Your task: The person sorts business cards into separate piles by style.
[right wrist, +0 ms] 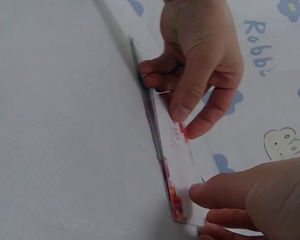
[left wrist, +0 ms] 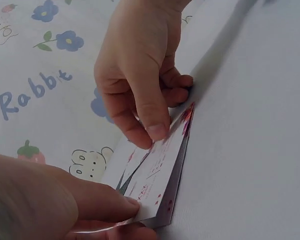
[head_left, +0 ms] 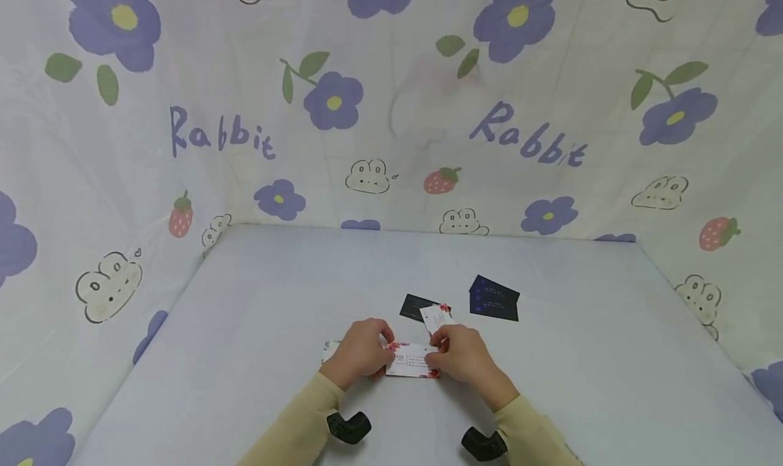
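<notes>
White business cards with red flowers at the corners are held at both ends, just in front of the person. My left hand pinches the left end, its thumb on the printed face in the left wrist view. The right end is between the thumb and fingers of my right hand. In the left wrist view a second card's edge shows under the top card, slightly apart from it. Part of a card with a green pattern peeks out beside the left hand; the rest is hidden.
Behind the right hand, another red-flowered white card overlaps a black card. Several dark cards lie fanned out farther right. The white table meets a printed cloth backdrop at the back and sides.
</notes>
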Motion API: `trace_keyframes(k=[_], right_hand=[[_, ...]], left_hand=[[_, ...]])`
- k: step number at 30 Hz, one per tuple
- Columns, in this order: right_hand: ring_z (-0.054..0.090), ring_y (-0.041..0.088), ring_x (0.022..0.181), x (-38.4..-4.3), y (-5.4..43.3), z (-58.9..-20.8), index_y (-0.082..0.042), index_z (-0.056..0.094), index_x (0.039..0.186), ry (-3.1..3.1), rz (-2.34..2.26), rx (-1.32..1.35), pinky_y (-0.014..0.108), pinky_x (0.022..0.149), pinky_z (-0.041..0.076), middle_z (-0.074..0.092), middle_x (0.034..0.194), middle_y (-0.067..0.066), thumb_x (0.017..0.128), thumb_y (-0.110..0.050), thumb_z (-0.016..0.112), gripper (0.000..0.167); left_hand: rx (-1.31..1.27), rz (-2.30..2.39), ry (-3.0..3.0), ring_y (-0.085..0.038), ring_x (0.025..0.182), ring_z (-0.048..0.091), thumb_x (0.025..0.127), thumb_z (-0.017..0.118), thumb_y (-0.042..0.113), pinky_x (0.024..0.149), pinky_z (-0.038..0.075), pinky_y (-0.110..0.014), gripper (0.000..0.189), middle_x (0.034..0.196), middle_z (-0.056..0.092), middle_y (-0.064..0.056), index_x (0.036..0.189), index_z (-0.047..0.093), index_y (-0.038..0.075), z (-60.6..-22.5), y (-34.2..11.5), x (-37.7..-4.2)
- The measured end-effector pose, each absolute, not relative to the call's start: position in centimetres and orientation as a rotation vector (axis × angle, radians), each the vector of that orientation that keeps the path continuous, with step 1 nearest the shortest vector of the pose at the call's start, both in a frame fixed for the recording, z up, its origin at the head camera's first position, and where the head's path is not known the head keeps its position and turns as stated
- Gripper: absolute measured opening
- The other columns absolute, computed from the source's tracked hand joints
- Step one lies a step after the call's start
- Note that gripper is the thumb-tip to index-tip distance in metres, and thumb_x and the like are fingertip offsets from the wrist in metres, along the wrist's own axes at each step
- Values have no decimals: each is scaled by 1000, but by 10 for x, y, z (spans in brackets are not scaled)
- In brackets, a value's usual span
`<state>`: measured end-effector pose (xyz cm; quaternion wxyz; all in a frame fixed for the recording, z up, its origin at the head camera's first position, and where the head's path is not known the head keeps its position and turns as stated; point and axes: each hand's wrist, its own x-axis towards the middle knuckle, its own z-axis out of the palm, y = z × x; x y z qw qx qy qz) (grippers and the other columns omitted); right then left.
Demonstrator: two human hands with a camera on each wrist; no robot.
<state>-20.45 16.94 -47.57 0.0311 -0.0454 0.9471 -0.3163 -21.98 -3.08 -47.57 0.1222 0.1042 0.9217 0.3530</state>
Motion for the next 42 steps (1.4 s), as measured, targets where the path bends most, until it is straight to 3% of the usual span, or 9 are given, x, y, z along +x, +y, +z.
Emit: trace_keyframes(k=[4,8,18,25,28,34,42], right_hand=[[50,12,67,-203,168,-477,-7,72,88,2952,-950,-165,25,62,40,60,70,-1,74,-9,77,15],[49,11,66,-203,168,-479,-7,72,88,2973,-950,-185,24,61,38,58,68,-2,75,-8,76,14],[47,12,65,-202,166,-482,-6,72,89,3001,-930,-208,24,60,36,56,67,-2,77,-8,77,13],[51,13,68,-202,171,-477,-7,73,94,2935,-1001,-138,25,58,41,61,74,1,82,-12,77,14],[54,15,69,-204,178,-472,-7,74,101,2893,-1054,-58,26,57,44,65,81,4,87,-18,76,19],[58,16,65,-210,198,-456,-5,69,118,2829,-1115,101,26,56,50,68,92,10,92,-26,73,34],[57,15,61,-215,222,-442,-3,65,124,2811,-1190,214,26,56,51,64,91,11,95,-26,69,37]], left_hand=[[351,958,2759,-15,64,55,85,71,6,50,43,-23,16,85,64,-7,100,69,4,-476,-28,-219],[373,890,2818,-18,77,53,85,71,7,64,43,-27,16,89,66,-7,101,70,5,-475,-26,-218],[413,853,2897,-20,78,51,81,74,4,73,45,-34,17,87,66,-8,96,67,7,-480,-25,-217],[397,879,2891,-21,80,52,83,74,5,77,47,-37,18,92,68,-9,100,67,6,-478,-25,-216],[368,933,2867,-19,76,54,86,74,7,74,48,-34,21,88,67,-7,106,68,5,-471,-30,-217],[224,1160,2744,-12,48,54,92,71,11,55,45,-25,29,72,70,-9,119,63,4,-445,-52,-222],[91,1248,2752,-14,50,58,95,70,16,58,46,-26,29,80,72,-16,121,63,5,-430,-75,-227]])
